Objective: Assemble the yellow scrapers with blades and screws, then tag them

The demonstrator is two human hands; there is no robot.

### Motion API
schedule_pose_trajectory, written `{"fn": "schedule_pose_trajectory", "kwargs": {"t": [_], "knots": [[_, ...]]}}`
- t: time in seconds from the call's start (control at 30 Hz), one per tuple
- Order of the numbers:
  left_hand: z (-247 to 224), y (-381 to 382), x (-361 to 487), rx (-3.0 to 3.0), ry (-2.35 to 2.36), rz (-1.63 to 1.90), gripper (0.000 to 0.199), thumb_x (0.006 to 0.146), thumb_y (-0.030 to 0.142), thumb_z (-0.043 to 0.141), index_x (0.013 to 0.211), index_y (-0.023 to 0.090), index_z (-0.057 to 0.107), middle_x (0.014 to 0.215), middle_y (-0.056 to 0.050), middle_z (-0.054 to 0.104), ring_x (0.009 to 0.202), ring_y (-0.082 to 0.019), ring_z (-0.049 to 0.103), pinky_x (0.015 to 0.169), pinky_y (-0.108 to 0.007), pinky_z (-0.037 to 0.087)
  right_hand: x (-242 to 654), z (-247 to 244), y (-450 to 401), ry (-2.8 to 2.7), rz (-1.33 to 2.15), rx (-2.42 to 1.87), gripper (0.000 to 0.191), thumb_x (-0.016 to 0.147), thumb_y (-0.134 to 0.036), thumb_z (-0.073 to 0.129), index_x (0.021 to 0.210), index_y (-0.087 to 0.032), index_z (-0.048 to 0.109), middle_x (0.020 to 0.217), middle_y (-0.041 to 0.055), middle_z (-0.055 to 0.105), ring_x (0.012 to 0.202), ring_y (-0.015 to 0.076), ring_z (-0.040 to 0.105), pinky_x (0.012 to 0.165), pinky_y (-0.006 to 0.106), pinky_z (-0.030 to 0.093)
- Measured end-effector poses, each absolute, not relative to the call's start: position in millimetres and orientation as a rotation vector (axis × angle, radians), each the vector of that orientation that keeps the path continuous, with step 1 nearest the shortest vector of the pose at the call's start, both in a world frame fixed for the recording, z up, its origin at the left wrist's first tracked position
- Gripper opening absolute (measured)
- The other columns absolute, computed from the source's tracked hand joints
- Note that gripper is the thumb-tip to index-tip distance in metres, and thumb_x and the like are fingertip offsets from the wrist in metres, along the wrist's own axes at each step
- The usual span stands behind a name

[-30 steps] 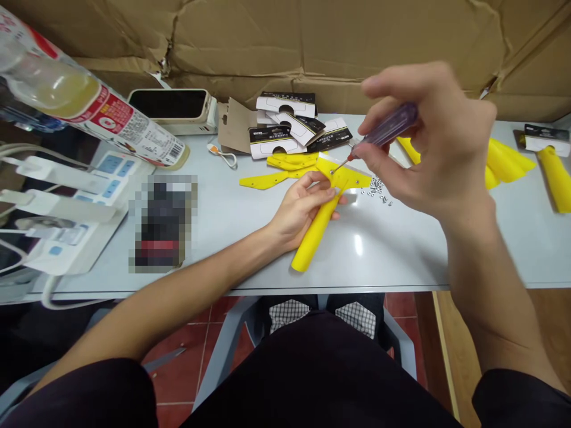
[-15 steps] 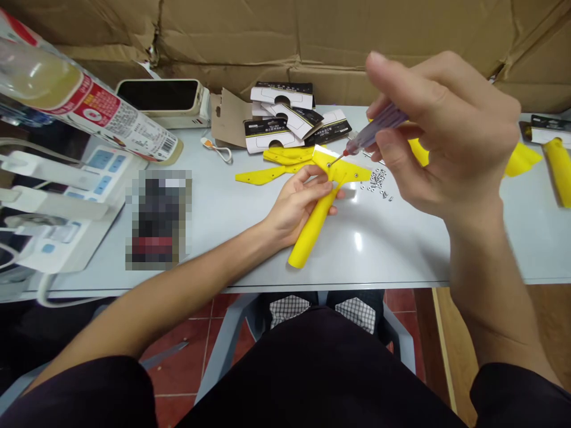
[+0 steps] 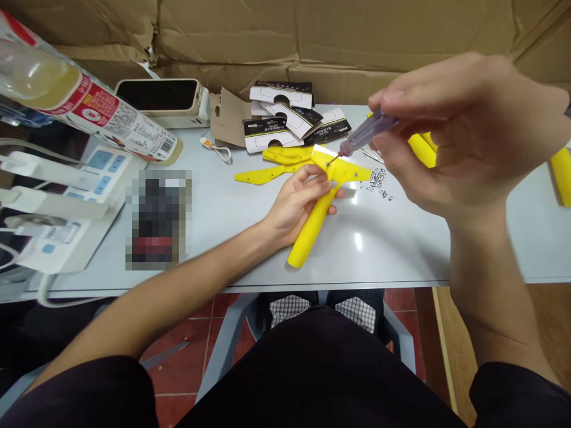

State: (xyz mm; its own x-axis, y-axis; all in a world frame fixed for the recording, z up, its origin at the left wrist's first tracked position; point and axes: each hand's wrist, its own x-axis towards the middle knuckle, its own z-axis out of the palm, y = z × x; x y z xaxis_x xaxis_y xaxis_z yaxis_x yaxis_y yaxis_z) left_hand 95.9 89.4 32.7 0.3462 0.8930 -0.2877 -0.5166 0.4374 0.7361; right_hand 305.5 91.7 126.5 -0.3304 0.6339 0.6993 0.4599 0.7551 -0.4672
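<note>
Over the last half second the right hand point(image 3: 464, 131) has rolled at the wrist and its fingers have drawn in, while the slim screwdriver with a translucent purple handle point(image 3: 368, 134) has kept its tip at a small silvery screw point(image 3: 328, 164); this suggests that the screw is being turned, a fresh twist of the handle rather than a new position. The right thumb and fingers pinch that handle. The yellow T-shaped plastic tool point(image 3: 307, 238) has stayed put in the left hand point(image 3: 297, 202), whose thumb and fingers close around its neck, just above the near part of the table, its tubular grip slanting to the near left. Just right of its head, loose small metal fasteners point(image 3: 379, 181) lie scattered on the glossy pale grey tabletop point(image 3: 223, 208); to its left are flat yellow plastic pieces point(image 3: 259, 176), with black-and-white printed cards point(image 3: 276, 134) piled beyond them. Farther left stand a beige-cased phone point(image 3: 158, 95), a tilted clear bottle of yellowish liquid point(image 3: 89, 95) and a white power strip point(image 3: 96, 178). Creased brown cardboard point(image 3: 232, 47) lines the far side; red floor tiles point(image 3: 178, 374) show below the near edge.
</note>
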Motion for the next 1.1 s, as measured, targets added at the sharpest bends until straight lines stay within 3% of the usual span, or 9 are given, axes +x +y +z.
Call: {"fn": "schedule_pose_trajectory", "kwargs": {"t": [0.13,0.3,0.4,0.53,0.63,0.73,0.9,1.03,1.1], "knots": [[33,89,96,0.594,0.755,0.978,0.041,0.076,0.012,0.091,0.101,0.021,0.06,0.101,-0.001,0.069,0.081,-0.017,0.077,0.054,-0.021,0.059,308,124,97,-1.929,-0.011,-0.761,0.01,0.097,-0.033,0.076,0.106,-0.036,0.08,0.104,0.0007,0.08,0.081,0.0259,0.072,0.074,0.045,0.063],[33,89,96,0.59,0.75,0.987,0.042,0.075,0.013,0.092,0.101,0.021,0.06,0.101,-0.001,0.069,0.079,-0.016,0.077,0.054,-0.022,0.059,311,128,95,-2.002,0.011,-0.792,0.019,0.1,-0.035,0.072,0.117,-0.039,0.08,0.13,-0.0002,0.08,0.119,0.0342,0.074,0.09,0.049,0.065],[33,89,96,0.594,0.747,0.985,0.042,0.075,0.013,0.093,0.101,0.02,0.061,0.101,-0.001,0.068,0.08,-0.016,0.077,0.054,-0.022,0.06,307,129,92,-2.013,0.146,-0.81,0.017,0.104,-0.035,0.067,0.115,-0.036,0.08,0.117,0.0033,0.083,0.099,0.0303,0.078,0.078,0.047,0.066],[33,89,95,0.596,0.757,0.974,0.042,0.075,0.013,0.093,0.1,0.021,0.06,0.101,-0.001,0.068,0.081,-0.017,0.077,0.055,-0.022,0.059,304,122,98,-1.896,-0.004,-0.897,0.02,0.102,-0.049,0.07,0.104,-0.032,0.08,0.101,0.0044,0.079,0.082,0.0263,0.073,0.075,0.045,0.066],[34,89,96,0.588,0.754,0.979,0.044,0.074,0.014,0.094,0.099,0.022,0.059,0.098,0.0,0.067,0.081,-0.017,0.077,0.055,-0.022,0.059,308,119,101,-1.901,-0.15,-0.904,0.022,0.099,-0.053,0.074,0.097,-0.032,0.082,0.096,0.004,0.08,0.088,0.0286,0.073,0.086,0.048,0.066],[33,89,96,0.586,0.751,0.982,0.045,0.074,0.015,0.094,0.1,0.022,0.059,0.099,0.0,0.068,0.078,-0.016,0.076,0.055,-0.023,0.059,312,122,97,-1.941,-0.188,-0.896,0.022,0.099,-0.054,0.071,0.097,-0.035,0.083,0.111,0.0036,0.083,0.102,0.0334,0.075,0.094,0.053,0.064],[32,89,95,0.598,0.747,0.975,0.044,0.074,0.015,0.094,0.102,0.022,0.06,0.101,-0.001,0.07,0.081,-0.016,0.077,0.055,-0.022,0.059,304,127,87,-1.936,0.223,-1.075,0.021,0.103,-0.047,0.066,0.118,-0.041,0.079,0.11,0.0021,0.084,0.094,0.0313,0.079,0.083,0.05,0.067],[32,88,95,0.592,0.744,0.982,0.044,0.074,0.015,0.094,0.1,0.021,0.059,0.101,-0.001,0.07,0.081,-0.017,0.077,0.055,-0.022,0.059,297,118,95,-1.836,0.156,-0.868,0.01,0.1,-0.037,0.073,0.09,-0.036,0.075,0.091,-0.0005,0.082,0.085,0.0283,0.079,0.072,0.045,0.064],[33,88,96,0.591,0.752,0.984,0.044,0.074,0.015,0.094,0.101,0.021,0.059,0.099,0.0,0.069,0.079,-0.016,0.077,0.055,-0.022,0.059,298,114,101,-1.852,0.018,-0.7,0.005,0.095,-0.031,0.076,0.094,-0.036,0.078,0.088,-0.0019,0.083,0.085,0.0283,0.08,0.07,0.044,0.062]]}}
